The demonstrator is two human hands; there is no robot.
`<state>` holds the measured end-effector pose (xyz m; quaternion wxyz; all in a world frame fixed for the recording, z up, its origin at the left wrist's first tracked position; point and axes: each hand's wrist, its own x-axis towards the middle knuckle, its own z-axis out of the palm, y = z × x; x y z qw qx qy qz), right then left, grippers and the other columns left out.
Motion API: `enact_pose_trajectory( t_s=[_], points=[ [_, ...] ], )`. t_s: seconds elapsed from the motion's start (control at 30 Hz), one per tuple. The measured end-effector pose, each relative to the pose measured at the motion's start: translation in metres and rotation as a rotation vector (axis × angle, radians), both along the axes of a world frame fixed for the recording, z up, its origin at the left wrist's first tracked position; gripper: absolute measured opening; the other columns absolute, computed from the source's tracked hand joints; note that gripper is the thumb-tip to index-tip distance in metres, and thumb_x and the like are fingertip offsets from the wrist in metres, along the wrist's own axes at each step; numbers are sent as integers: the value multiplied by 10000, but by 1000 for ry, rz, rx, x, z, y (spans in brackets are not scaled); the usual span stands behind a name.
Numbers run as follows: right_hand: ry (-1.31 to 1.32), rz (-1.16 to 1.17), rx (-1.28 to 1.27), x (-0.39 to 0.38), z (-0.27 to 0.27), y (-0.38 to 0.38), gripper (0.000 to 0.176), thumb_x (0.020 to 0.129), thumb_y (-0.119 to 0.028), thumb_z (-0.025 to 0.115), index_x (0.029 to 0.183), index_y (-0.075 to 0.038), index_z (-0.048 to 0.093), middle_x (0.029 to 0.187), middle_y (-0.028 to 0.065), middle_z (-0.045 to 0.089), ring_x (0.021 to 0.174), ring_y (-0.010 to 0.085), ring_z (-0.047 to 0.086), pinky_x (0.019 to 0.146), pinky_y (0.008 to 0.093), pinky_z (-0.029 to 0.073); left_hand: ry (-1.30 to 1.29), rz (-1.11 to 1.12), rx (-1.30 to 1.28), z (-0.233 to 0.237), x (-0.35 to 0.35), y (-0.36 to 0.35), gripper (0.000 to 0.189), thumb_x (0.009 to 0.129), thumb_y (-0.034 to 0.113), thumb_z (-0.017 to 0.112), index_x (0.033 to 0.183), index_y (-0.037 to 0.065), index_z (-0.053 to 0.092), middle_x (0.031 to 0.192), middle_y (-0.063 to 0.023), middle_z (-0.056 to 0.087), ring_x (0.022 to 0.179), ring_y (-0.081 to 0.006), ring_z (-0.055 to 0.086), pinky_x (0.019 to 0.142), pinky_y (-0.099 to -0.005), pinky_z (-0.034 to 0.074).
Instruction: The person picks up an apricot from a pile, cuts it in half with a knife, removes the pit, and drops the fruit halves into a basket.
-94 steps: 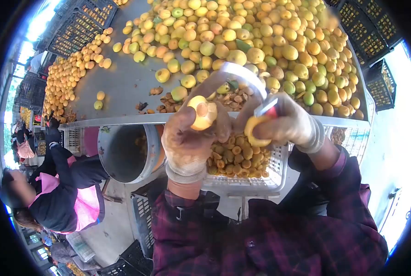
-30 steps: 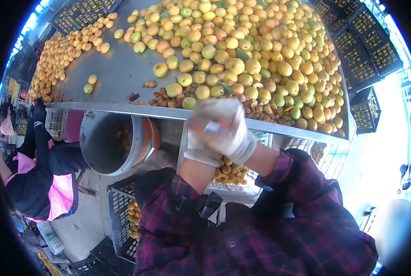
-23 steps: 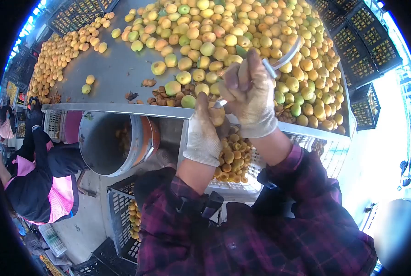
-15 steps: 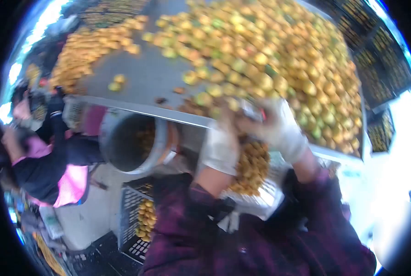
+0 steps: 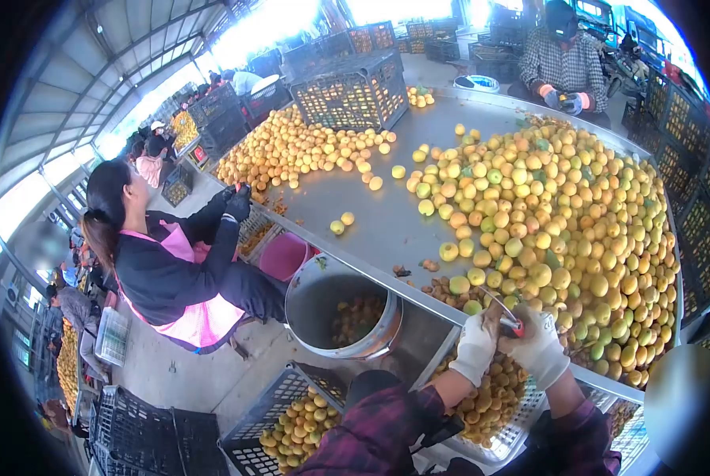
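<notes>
My white-gloved right hand is closed around a small knife with a red handle; its thin curved blade points up and left over the fruit. My white-gloved left hand is closed close beside it, fingertips stained brown, and what they pinch is hidden. Both hands are at the near edge of a metal table, by a large heap of round yellow-orange, apricot-like fruit. Beneath them stands a white basket of browner fruit pieces.
A person in a pink apron sits at left; another person works across the table. A bucket with scraps, a pink tub and a crate of fruit stand left of me. A black crate rests on the table.
My view has tilted up, bringing the far side of the table and the shed into sight. Both hands appear lower and further right in view, still close together with the knife.
</notes>
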<state>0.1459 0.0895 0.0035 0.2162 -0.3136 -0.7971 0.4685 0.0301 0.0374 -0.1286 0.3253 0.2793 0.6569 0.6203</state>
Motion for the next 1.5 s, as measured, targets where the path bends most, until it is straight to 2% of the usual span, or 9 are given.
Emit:
enact_pose_trajectory(
  t_s=[0.3,0.63,0.73,0.77,0.87,1.03,1.13,1.27,1.5],
  points=[
    [87,-459,605,-3,8,20,246,778,-175,745,926,-64,583,661,144,599,633,383,611,583,454,481,-826,66,258,92,-12,-9,413,1047,469,456,1052,89,619,841,-51,643,698,-176,627,640,-358,555],
    [150,-179,-347,-3,4,8,283,783,-237,794,866,26,732,681,61,684,636,124,628,622,306,508,-643,-1,31,122,-13,-9,719,999,617,352,1154,-27,630,979,-85,641,781,-193,646,639,-318,560],
    [103,-259,-203,-10,-6,-5,284,786,-277,769,824,1,721,653,113,664,609,190,646,607,341,511,-358,170,432,28,-23,-3,570,1055,459,390,1308,-25,553,1043,-79,650,925,-175,649,841,-271,522],
    [31,-312,-96,-10,-6,-7,290,790,-302,751,803,-15,712,643,143,649,600,235,655,602,362,511,-1097,-235,947,-110,-106,-13,450,1098,189,253,1517,38,314,1478,-94,420,1259,-136,508,1032,-264,466],
    [-42,-267,-14,-6,-11,-4,283,796,-323,690,771,-42,684,670,183,635,680,355,664,638,416,519,-396,26,354,60,-13,-16,395,1046,205,471,1361,-32,489,1234,-100,604,1101,-170,615,948,-260,505],
    [-181,-205,194,3,4,-5,259,779,-294,683,817,-38,688,716,184,659,739,366,675,703,445,537,-627,135,397,55,-12,-21,361,1035,241,513,1260,-35,573,1091,-61,662,912,-147,657,807,-265,549],
    [-360,-336,433,31,13,26,244,776,-282,677,879,-62,704,826,172,697,819,362,682,762,453,545,-145,-212,-124,89,-7,-36,345,956,291,645,1073,-30,684,815,-33,687,710,-172,642,683,-279,509],
    [-452,-653,524,84,8,87,241,797,-281,675,962,-117,737,913,163,706,888,363,676,817,441,538,227,-765,-203,108,0,-46,267,923,135,590,1129,-5,687,930,-99,713,816,-153,668,781,-296,529],
    [-642,-647,416,109,-6,112,429,744,-413,764,1016,-80,747,963,172,709,927,353,676,837,417,534,312,-724,-135,126,9,-41,247,922,99,611,1130,-20,672,982,-157,725,917,-218,710,842,-326,536]
  ],
)
